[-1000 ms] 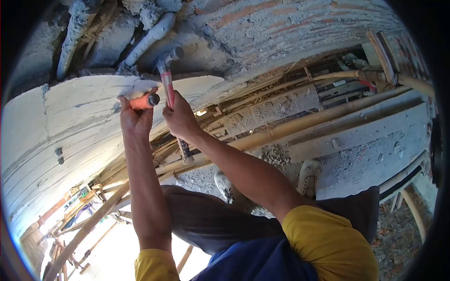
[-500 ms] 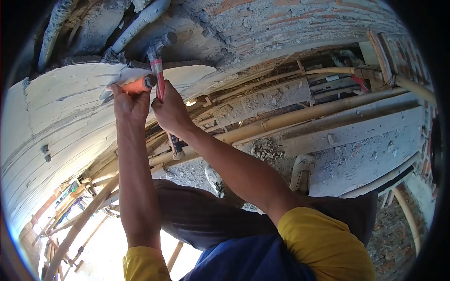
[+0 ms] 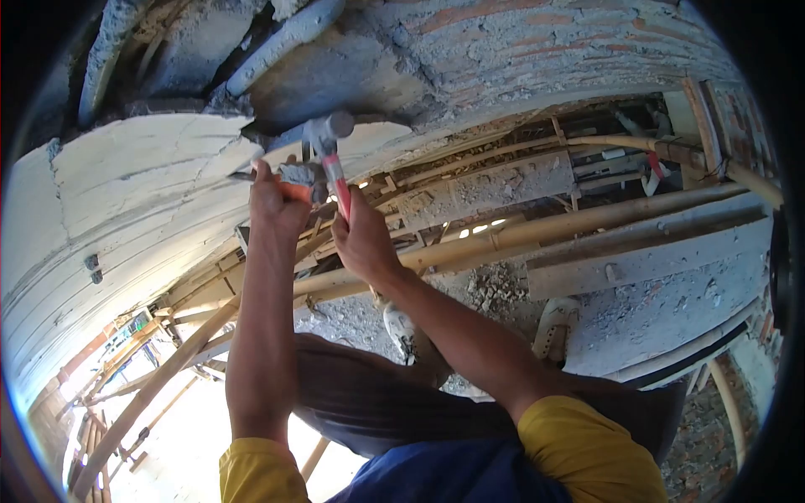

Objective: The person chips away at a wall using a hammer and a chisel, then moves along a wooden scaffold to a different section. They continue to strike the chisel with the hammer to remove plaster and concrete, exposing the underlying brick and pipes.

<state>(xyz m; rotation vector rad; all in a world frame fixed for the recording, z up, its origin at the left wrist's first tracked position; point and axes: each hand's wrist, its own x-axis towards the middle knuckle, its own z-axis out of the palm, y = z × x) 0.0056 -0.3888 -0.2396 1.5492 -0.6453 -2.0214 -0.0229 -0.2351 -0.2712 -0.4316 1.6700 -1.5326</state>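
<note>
My left hand [image 3: 275, 205] is closed around the orange grip [image 3: 295, 192] of a chisel. Its thin dark tip points left, against or close to the white plastered surface [image 3: 159, 176]. A rough grey lump [image 3: 300, 173] shows just above the grip; whether it is loose cannot be told. In my closed right hand [image 3: 366, 243] is a hammer [image 3: 339, 180] with a red handle. The hammer's metal head is raised just above and right of the chisel's struck end. Beside the chisel, the plaster's upper edge is jagged and broken.
Grey pipes [image 3: 285, 46] run above the broken plaster, near rough brickwork [image 3: 537, 42]. Bamboo poles [image 3: 503, 239] cross in front of me. My shoes [image 3: 555, 331] rest on a rubble-strewn platform [image 3: 662, 293] with a loose plank [image 3: 646, 251]. Bright open space lies below left.
The hammer and chisel have shifted right and down in view, and the camera view has moved slightly. A dark gap and a grey lump now show at the plaster edge by the chisel.
</note>
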